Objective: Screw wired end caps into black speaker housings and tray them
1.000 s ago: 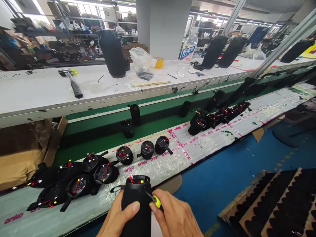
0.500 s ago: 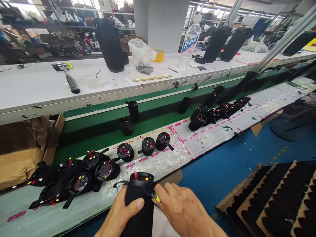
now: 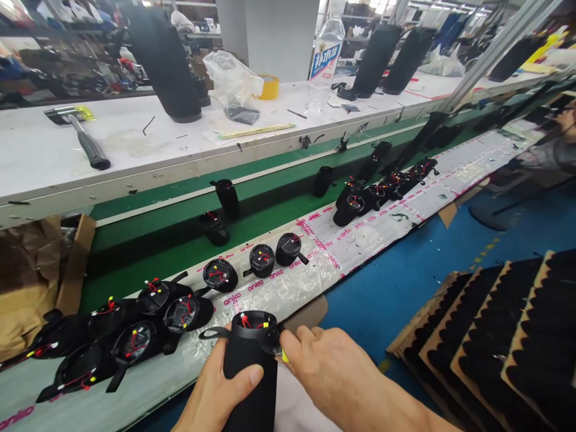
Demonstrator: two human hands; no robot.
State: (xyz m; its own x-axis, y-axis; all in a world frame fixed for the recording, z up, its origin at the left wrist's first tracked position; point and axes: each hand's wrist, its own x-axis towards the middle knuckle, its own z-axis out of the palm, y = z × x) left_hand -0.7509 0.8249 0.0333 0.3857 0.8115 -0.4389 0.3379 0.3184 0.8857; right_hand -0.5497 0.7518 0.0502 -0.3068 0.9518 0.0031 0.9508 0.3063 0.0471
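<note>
A black cylindrical speaker housing [image 3: 252, 372] stands upright in front of me, its open top showing red wires with white and yellow connectors. My left hand [image 3: 220, 384] is wrapped round its left side, thumb across the front. A black strap loop [image 3: 213, 332] sticks out at the rim on that side. My right hand [image 3: 328, 366] is closed at the right of the rim on a small tool with a yellow part [image 3: 284, 356]; most of it is hidden by the fingers. Several similar housings [image 3: 135, 342] with loose wires stand on the plastic-covered bench [image 3: 243, 303] ahead.
A white shelf [image 3: 148, 150] runs above a green surface [image 3: 270, 216] and holds a hammer [image 3: 85, 135], a plastic bottle [image 3: 326, 57], yellow tape [image 3: 269, 87] and tall black cylinders [image 3: 166, 66]. Stacked trays [image 3: 477, 330] of black pieces stand at right. Another person's arm [image 3: 567, 126] shows far right.
The view has shifted slightly, so the shelf and bench appear further left. My right hand has turned a little at the rim, with less of the yellow part showing. My left hand keeps its grip.
</note>
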